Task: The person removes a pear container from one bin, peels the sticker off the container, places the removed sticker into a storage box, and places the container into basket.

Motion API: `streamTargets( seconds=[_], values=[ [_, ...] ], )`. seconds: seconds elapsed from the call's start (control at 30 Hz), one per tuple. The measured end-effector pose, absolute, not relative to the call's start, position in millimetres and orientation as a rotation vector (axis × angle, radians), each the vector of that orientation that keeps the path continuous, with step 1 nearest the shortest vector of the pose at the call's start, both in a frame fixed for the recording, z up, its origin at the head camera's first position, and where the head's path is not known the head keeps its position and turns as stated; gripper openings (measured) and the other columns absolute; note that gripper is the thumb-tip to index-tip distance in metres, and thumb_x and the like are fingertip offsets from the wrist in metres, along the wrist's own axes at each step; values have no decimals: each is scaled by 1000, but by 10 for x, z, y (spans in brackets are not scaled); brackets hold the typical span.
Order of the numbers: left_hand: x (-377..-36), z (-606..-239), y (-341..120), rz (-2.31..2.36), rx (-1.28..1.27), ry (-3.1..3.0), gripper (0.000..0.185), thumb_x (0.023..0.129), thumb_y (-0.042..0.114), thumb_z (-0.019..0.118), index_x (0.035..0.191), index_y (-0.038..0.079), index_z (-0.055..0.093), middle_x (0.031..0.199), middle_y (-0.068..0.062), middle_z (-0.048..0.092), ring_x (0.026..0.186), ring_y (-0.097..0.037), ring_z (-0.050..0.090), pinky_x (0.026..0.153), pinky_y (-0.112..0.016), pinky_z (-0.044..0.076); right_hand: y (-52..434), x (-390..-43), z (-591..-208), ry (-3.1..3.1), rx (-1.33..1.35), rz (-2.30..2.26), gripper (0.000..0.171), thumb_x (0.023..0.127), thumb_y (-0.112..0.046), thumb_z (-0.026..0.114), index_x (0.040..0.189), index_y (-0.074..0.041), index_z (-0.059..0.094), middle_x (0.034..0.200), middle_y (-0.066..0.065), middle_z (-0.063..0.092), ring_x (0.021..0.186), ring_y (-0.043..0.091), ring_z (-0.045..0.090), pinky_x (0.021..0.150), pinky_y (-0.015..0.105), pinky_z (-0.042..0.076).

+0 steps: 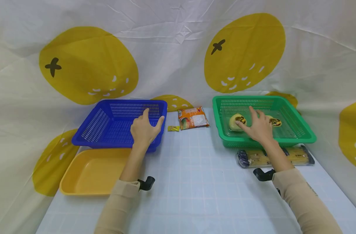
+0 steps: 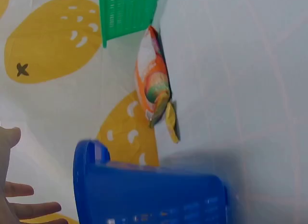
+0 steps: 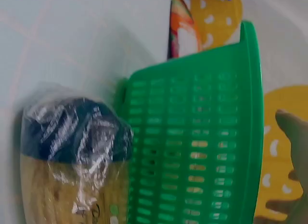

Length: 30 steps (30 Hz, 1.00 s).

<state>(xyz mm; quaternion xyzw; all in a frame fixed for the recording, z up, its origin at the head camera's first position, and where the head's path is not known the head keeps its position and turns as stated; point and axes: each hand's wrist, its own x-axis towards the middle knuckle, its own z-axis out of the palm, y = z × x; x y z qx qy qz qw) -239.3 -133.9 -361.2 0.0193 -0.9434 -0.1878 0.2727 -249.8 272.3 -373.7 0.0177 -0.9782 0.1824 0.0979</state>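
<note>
Green basket (image 1: 301, 130) at centre right holds two wrapped buns (image 1: 237, 121), and with our right hand (image 1: 258, 128) splayed, gripping nothing, and left hand (image 1: 143, 129) open over the blue basket (image 1: 107, 126), a careless reach could squash one.

No legible text on anything.
</note>
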Motion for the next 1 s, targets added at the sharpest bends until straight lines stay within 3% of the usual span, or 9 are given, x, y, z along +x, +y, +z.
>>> streamTargets(
  seconds=[0.1, 0.33, 0.53, 0.7, 0.87, 1.0],
  values=[
    [-2433, -3629, -1225, -526, 3, -2508, 68, 84, 57, 57, 127, 5, 55, 85, -20, 66, 79, -38, 62, 63, -46, 51, 2817, -2570, -3756, -2885, 143, 625, 88, 89, -52, 54, 149, -2, 15, 139, 41, 24, 122, 60, 26, 90, 74, 28],
    [-2539, -3640, -839, -648, -81, -2483, 60, 86, 49, 60, 125, 4, 57, 101, -21, 67, 88, -37, 63, 65, -46, 53, 3009, -2727, -3802, -2822, 206, 901, 75, 93, -31, 58, 144, 9, 21, 134, 42, 33, 110, 57, 43, 85, 64, 41],
    [-2639, -3701, -467, -792, -193, -2472, 49, 88, 41, 61, 119, 3, 59, 95, -17, 68, 80, -33, 65, 61, -42, 53, 3110, -2789, -3805, -2864, 84, 1009, 75, 95, -35, 53, 146, 7, 18, 134, 42, 34, 115, 56, 41, 88, 64, 40],
    [-2775, -3800, -211, -1306, -428, -2399, 42, 87, 25, 65, 122, 3, 57, 99, -16, 67, 78, -27, 64, 66, -31, 53, 3181, -2832, -3810, -2900, 38, 1014, 76, 95, -39, 51, 145, 9, 18, 131, 41, 37, 117, 53, 40, 90, 64, 38],
    [-2869, -3882, -14, -1646, -552, -2317, 43, 86, 16, 68, 125, 2, 56, 99, -16, 66, 83, -26, 64, 67, -22, 52, 3199, -2839, -3797, -2952, 4, 1039, 76, 95, -41, 50, 144, 10, 22, 128, 39, 43, 114, 53, 44, 90, 62, 39],
    [-2905, -3870, 101, -1804, -578, -2296, 44, 86, 16, 68, 125, 2, 56, 102, -16, 66, 91, -26, 64, 73, -23, 53, 3198, -2870, -3763, -3026, 31, 990, 73, 95, -40, 50, 142, 11, 26, 127, 39, 44, 112, 54, 45, 90, 62, 39]
  ],
)
